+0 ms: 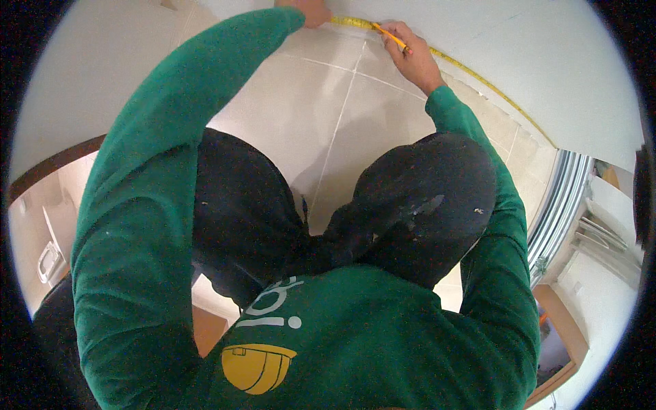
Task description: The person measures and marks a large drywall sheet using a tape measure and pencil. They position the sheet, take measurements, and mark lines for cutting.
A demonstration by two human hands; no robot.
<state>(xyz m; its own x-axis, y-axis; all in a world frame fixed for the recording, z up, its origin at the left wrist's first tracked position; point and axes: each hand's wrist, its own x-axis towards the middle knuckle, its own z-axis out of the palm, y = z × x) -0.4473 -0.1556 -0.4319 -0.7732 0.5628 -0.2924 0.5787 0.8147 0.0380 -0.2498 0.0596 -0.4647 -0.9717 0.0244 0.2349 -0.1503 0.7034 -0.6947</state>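
A yellow tape measure (478, 76) runs along the foot of the pale wall, from my left hand to the door track at the right. My left hand (309, 12) is closed at the tape's left end, partly cut off by the top edge, so its fingertips are hidden. My right hand (418, 63) grips an orange pencil (395, 38), pointing up and left. The pencil's tip is at the tape, close to the wall.
Light floor tiles (301, 96) with pale joints lie between my bent knees and the wall (540, 61). A ribbed metal door track (562, 198) is at the right. Beyond it stands an open cardboard box (572, 342). A brown curved edge (58, 162) is at the left.
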